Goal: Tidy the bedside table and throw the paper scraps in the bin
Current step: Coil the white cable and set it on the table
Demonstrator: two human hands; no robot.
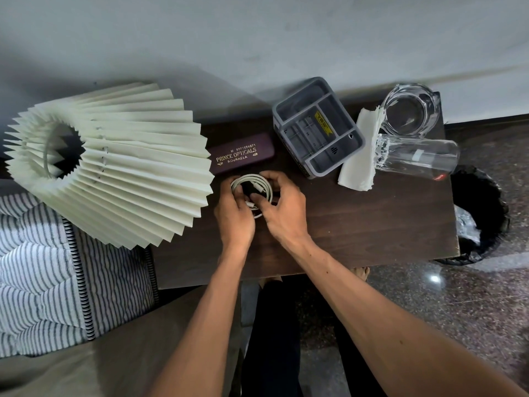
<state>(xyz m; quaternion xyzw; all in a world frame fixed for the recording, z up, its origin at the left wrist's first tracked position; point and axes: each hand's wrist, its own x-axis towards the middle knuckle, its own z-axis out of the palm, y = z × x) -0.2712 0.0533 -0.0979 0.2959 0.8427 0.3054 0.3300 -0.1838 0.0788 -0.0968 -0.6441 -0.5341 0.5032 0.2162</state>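
I look down on a dark wooden surface. At nine o'clock sits a large pleated lampshade. At three o'clock, off the surface's edge, stands a black-lined bin. At one o'clock are a grey organizer tray, a glass jug, a tumbler on its side and a paper scrap. A maroon spectacle case lies at center. My left hand and right hand both grasp a coiled white cable.

Both hands curled together, seemingly gripping.
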